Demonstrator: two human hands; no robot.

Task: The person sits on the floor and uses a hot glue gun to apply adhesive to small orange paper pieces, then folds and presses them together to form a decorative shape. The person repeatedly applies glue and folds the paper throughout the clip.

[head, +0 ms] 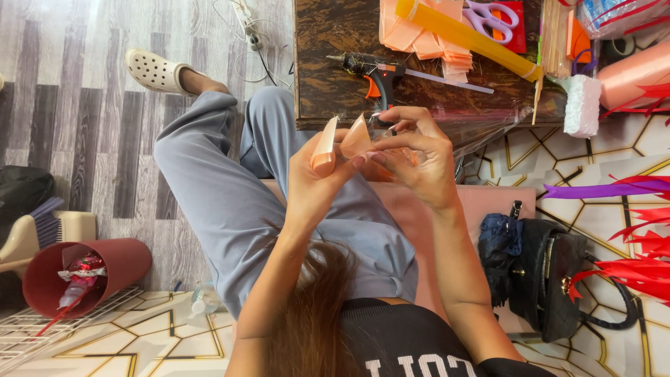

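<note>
Above the person's lap, just in front of the dark counter (328, 91), both hands pinch folded peach ribbon pieces (342, 143). The left hand (314, 178) grips one folded loop between thumb and fingers, and the right hand (415, 157) closes its fingertips on the neighbouring folded piece. On the counter behind them lie a black glue gun (370, 68), a stack of peach ribbon strips (419, 35) and pink-handled scissors (488, 17).

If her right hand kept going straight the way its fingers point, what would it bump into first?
The right hand has its fingers aimed left toward the left hand, so it would first meet the folded peach ribbon piece pinched between them, then the left hand itself. Depth is hard to judge, but they look nearly touching.
</note>
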